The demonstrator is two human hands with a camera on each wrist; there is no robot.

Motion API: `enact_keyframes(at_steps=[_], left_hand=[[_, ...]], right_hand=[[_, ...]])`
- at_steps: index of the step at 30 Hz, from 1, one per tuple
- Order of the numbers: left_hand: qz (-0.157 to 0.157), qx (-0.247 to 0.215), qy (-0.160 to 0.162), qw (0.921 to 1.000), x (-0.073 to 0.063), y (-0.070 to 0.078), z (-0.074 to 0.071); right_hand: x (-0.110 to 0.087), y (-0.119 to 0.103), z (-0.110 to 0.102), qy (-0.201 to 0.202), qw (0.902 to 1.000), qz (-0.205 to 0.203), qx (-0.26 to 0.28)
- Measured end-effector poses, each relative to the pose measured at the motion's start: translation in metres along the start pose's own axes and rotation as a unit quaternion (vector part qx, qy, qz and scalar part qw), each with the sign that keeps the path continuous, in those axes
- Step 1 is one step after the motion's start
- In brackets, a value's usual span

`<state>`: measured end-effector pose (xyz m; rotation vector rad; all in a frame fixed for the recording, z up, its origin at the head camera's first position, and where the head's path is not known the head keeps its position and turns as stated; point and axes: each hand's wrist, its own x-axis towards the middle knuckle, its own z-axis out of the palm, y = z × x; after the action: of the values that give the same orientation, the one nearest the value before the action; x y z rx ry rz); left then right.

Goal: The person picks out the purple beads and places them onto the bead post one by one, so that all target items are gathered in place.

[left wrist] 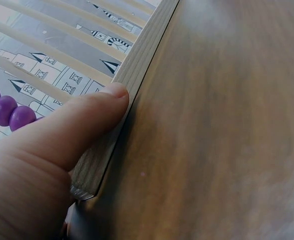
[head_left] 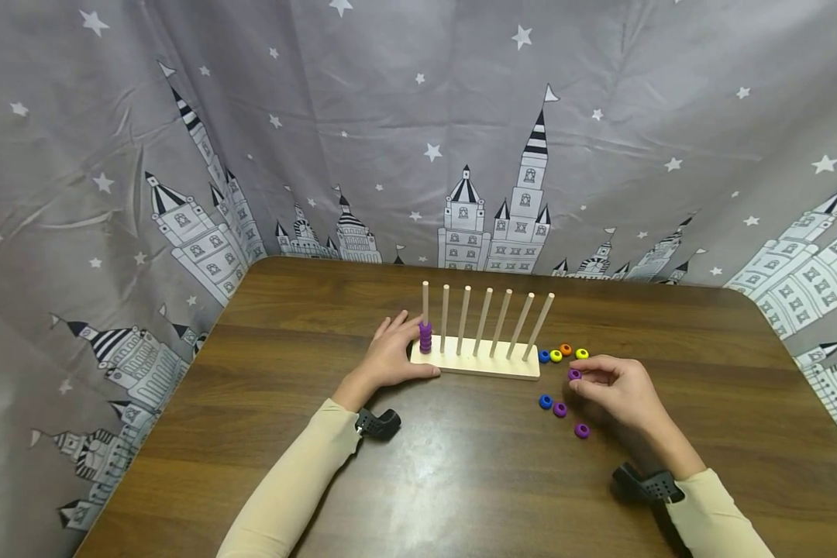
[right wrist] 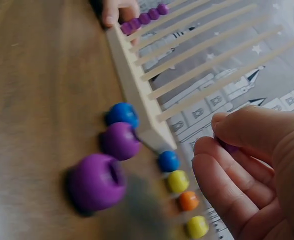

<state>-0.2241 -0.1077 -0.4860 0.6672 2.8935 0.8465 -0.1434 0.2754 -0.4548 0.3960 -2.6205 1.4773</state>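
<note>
Presently, one purple bead (head_left: 575, 374) is pinched between thumb and fingers of the right hand (head_left: 617, 385), between the peg rack (head_left: 484, 366) and the right edge of the desk (head_left: 725, 372). Step, as judged: collecting a bead for the leftmost peg (head_left: 425, 301), which carries a purple stack (head_left: 425, 339). Next move likely calls for a lift above the peg tip, hole lined up. Right fingers: narrow, curled. Left hand (head_left: 394, 355): fingers straight and spread, thumb resting along the rack's front edge, seemingly steadying it.
</note>
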Motion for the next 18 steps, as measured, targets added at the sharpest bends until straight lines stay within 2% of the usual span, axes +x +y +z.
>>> enact_keyframes(at_steps=[5,10,18], left_hand=[[-0.001,-0.001,-0.001,1.0,0.0,0.0,0.0],[-0.003,0.002,-0.002,1.0,0.0,0.0,0.001],[-0.001,0.002,0.002,1.0,0.0,0.0,0.0]], right_hand=[[0.011,-0.013,-0.01,0.011,0.9996,-0.013,-0.024],[0.023,-0.027,-0.02,0.015,0.9994,-0.016,-0.027],[0.045,-0.053,-0.04,0.022,0.9983,-0.045,-0.029]])
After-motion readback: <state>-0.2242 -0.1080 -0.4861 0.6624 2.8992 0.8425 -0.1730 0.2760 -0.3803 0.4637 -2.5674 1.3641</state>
